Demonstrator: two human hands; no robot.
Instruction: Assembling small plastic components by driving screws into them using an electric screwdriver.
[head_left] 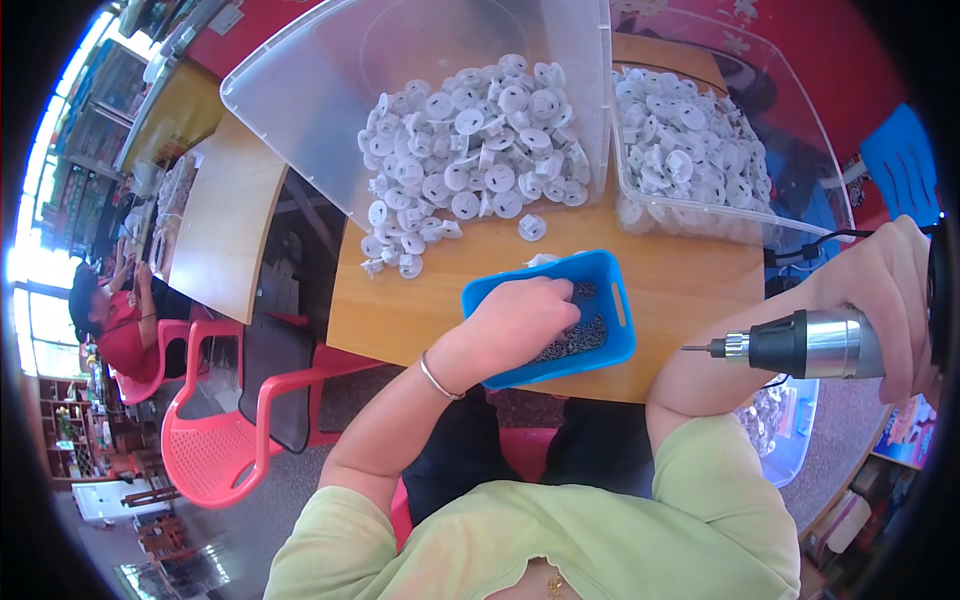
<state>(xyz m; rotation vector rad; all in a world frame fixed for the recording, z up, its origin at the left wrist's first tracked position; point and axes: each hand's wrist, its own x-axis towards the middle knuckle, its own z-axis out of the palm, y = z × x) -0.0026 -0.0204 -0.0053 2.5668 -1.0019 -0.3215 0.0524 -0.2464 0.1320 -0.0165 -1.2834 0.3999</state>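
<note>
The left hand (520,318) is reaching into a small blue plastic basket (610,275) of dark metal screws (578,338) at the near edge of the wooden tabletop (420,310), fingers curled among them; whether any are pinched cannot be told. The right hand (890,300), at three o'clock of the basket, is gripping a silver-and-black electric screwdriver (810,345). White round plastic parts (470,150) are lying at twelve o'clock.
</note>
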